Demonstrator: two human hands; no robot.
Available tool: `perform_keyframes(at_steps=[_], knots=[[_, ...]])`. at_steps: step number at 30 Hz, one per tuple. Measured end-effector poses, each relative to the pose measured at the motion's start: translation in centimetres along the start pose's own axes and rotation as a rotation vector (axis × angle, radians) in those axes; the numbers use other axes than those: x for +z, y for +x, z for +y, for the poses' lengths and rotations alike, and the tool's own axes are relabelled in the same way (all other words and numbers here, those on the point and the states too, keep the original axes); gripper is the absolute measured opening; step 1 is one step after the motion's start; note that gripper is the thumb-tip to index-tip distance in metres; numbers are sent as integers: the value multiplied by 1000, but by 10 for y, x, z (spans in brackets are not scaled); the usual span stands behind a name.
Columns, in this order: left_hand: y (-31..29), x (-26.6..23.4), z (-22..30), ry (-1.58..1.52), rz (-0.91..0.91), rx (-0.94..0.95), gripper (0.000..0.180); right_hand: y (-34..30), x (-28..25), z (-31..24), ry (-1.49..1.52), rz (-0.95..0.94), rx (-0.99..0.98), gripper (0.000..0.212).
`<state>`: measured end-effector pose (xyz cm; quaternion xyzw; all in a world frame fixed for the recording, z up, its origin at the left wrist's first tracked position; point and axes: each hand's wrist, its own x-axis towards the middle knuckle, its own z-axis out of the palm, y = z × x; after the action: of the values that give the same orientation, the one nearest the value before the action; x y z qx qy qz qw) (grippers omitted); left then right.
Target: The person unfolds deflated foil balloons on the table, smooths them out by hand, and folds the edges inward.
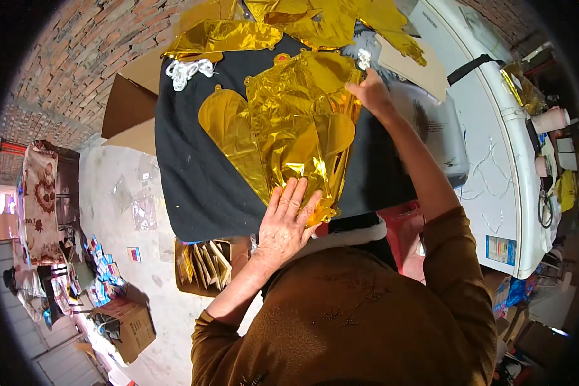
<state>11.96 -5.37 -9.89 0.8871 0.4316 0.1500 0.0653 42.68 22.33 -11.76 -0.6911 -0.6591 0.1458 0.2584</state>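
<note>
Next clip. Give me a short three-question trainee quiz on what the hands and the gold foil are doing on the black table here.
1. True or false: the left hand lies flat, palm down, on the near end of the gold foil balloon.
2. Where is the right hand? A) on the foil's far right edge B) inside the cardboard box C) on the white appliance
3. Fill in: the foil lies on a ____ cloth.

Key
1. True.
2. A; the cardboard box of flat gold packs sits below the table edge, and the white appliance stands off to the right.
3. Black.
</note>
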Motion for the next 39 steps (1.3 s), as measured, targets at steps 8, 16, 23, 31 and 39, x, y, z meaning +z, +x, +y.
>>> perform_keyframes(at_steps=[8,16,23,31,39], knots=[[-13,-11,-5,-21,-47,-29,88,25,-3,-59,-232,-338,46,77],[-3,-12,-11,-67,-9,-43,76,50,17,-70,-180,-150,-160,58],[13,-14,-24,23,65,-13,66,55,15,-69,260,-59,-198,47],[27,-11,-19,90,87,-65,65,39,8,-79,-88,66,-174,55],[27,-15,-28,105,15,-34,71,-26,12,-114,-438,421,-804,53]])
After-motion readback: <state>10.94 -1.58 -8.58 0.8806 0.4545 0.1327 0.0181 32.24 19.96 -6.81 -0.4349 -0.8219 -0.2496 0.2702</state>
